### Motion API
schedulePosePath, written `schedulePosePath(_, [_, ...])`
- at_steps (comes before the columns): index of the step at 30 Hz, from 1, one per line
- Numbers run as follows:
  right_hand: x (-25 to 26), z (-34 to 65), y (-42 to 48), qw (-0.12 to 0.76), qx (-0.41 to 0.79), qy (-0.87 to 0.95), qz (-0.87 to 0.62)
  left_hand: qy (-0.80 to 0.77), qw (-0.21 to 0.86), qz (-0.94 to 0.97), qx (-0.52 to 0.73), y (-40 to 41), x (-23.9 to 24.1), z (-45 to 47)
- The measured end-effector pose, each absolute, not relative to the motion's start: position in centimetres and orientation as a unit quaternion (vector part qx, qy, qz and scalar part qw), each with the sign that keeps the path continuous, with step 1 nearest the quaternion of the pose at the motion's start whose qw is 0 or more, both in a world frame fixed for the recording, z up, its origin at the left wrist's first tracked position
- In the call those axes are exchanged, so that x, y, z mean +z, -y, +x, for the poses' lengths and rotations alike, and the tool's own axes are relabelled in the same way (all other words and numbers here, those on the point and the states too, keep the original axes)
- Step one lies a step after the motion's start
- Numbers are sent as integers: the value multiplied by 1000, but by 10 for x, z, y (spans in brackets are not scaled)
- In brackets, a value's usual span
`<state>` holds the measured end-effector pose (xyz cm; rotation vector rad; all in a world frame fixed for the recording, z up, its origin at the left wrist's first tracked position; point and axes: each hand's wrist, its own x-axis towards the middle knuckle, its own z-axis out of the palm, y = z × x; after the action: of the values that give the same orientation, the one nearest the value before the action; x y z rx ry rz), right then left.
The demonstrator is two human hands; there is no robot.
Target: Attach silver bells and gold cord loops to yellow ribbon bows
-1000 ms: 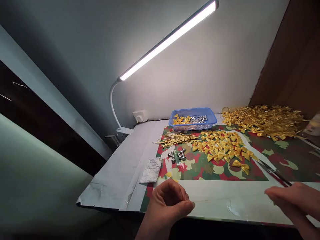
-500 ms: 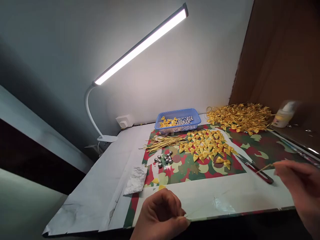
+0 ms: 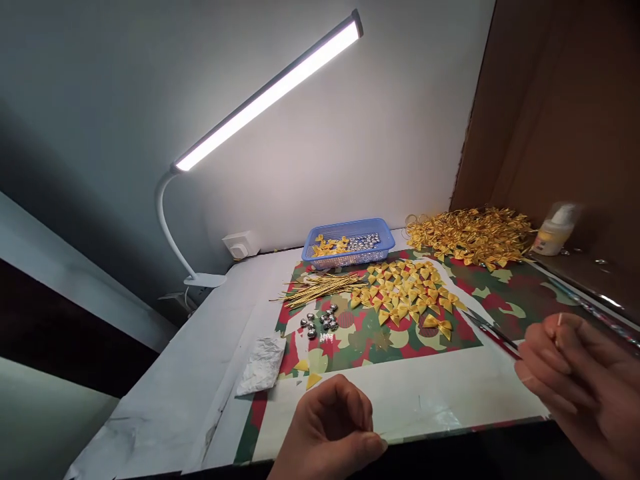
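Observation:
At the table's front edge my left hand (image 3: 333, 427) is closed in a pinch, thumb against fingertips. Whatever it grips is too small to make out. Farther right, my right hand (image 3: 575, 380) is raised with thumb and forefinger pressed together on a gold cord, now mostly hidden by the fingers. It partly covers the red-handled scissors (image 3: 493, 331). Yellow ribbon bows (image 3: 405, 290) lie spread on the patterned sheet (image 3: 373, 340). To their left are a bundle of gold cords (image 3: 320, 288) and several small silver bells (image 3: 327, 319).
A blue basket (image 3: 350, 257) holding bows and bells stands against the wall. Right of it is a heap of gold-corded bows (image 3: 475, 233), then a pump bottle (image 3: 554, 233). A crumpled white packet (image 3: 263, 363) lies at left. The lit lamp (image 3: 270, 93) hangs overhead.
My right hand has moved left and turned, bringing more fingers into view and covering the scissors' handles. The gold cord's free end no longer shows. My left hand keeps its pinch.

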<state>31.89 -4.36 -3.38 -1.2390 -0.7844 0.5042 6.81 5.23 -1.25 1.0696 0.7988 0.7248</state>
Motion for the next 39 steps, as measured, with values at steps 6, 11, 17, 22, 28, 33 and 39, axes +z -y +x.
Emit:
schedulePosePath(6, [-59, 329, 11, 596, 209, 384, -673, -357, 715, 520, 301, -61, -33, 72])
schedulePosePath(11, [-76, 345, -16, 451, 154, 455, -753, -365, 667, 577, 297, -65, -47, 71])
schedulePosePath(17, [-79, 340, -26, 367, 85, 479, -793, -447, 633, 523, 355, -61, -40, 67])
schedulePosePath(22, [-70, 323, -13, 380, 90, 509, -767, -441, 629, 533, 354, -58, -34, 67])
schedulePosePath(28, [-32, 269, 17, 403, 187, 580, -682, -368, 678, 542, 333, -51, -22, 75])
schedulePosePath(33, [-15, 241, 22, 417, 246, 619, -618, -320, 737, 479, 354, -44, -13, 71])
schedulePosePath(39, [-26, 239, 13, 450, 274, 637, -563, -320, 795, 407, 316, -42, -8, 54])
